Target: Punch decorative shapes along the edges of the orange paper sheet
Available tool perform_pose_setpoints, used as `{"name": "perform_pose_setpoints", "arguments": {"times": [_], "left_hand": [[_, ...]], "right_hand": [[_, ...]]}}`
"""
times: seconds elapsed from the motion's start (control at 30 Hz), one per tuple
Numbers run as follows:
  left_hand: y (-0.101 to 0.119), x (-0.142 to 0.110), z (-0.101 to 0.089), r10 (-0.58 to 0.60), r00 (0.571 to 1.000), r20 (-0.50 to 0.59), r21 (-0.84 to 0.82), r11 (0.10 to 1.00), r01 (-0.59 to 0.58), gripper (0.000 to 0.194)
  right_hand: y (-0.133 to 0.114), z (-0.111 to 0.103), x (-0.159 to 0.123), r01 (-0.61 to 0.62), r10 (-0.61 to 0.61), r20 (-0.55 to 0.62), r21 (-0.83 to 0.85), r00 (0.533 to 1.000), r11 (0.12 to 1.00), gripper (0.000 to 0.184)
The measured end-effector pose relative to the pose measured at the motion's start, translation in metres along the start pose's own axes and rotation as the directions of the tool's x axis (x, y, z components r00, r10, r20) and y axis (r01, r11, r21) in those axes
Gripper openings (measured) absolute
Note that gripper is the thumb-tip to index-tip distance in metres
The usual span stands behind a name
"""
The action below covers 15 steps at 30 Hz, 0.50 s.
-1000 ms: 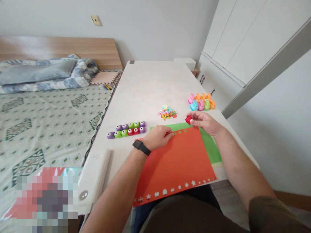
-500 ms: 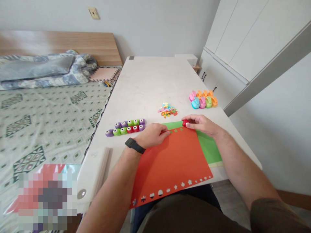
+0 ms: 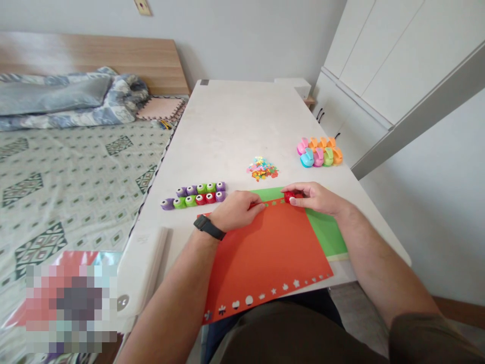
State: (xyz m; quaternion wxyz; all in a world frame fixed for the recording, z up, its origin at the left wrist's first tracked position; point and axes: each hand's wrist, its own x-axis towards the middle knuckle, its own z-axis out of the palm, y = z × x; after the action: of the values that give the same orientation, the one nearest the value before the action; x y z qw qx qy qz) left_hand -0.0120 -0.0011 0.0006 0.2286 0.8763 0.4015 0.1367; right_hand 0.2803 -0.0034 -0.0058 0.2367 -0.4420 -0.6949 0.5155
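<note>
One red punch (image 3: 288, 196) sits gripped in the right hand (image 3: 318, 198), between thumb and fingertips, right at the far edge of the orange sheet (image 3: 265, 247)! Left of it, the left hand (image 3: 238, 210) pinches that same edge, green sheet (image 3: 329, 236) lying underneath.

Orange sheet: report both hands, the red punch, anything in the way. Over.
Left hand on orange sheet, at its far edge. Right hand holding red punch at same edge. Possible snag: green sheet partly underneath.
</note>
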Motion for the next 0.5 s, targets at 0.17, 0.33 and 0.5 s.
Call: {"name": "perform_pose_setpoints", "arguments": {"times": [0.17, 0.33, 0.5], "left_hand": [[0.0007, 0.0000, 0.0003, 0.006, 1.000, -0.002, 0.009, 1.000, -0.006, 0.033], [0.0001, -0.0003, 0.0012, 0.008, 1.000, 0.001, 0.014, 1.000, -0.008, 0.032], [-0.0008, -0.0011, 0.0020, 0.004, 1.000, 0.000, 0.019, 1.000, -0.004, 0.033]], "right_hand": [[-0.0024, 0.0021, -0.0007, 0.020, -0.019, 0.005, -0.049, 1.000, 0.999, 0.049], [-0.0033, 0.0028, -0.0015, 0.023, -0.023, 0.010, -0.073, 1.000, 0.997, 0.047], [-0.0031, 0.0039, -0.0014, 0.026, -0.025, 0.006, -0.082, 1.000, 0.996, 0.046]]}}
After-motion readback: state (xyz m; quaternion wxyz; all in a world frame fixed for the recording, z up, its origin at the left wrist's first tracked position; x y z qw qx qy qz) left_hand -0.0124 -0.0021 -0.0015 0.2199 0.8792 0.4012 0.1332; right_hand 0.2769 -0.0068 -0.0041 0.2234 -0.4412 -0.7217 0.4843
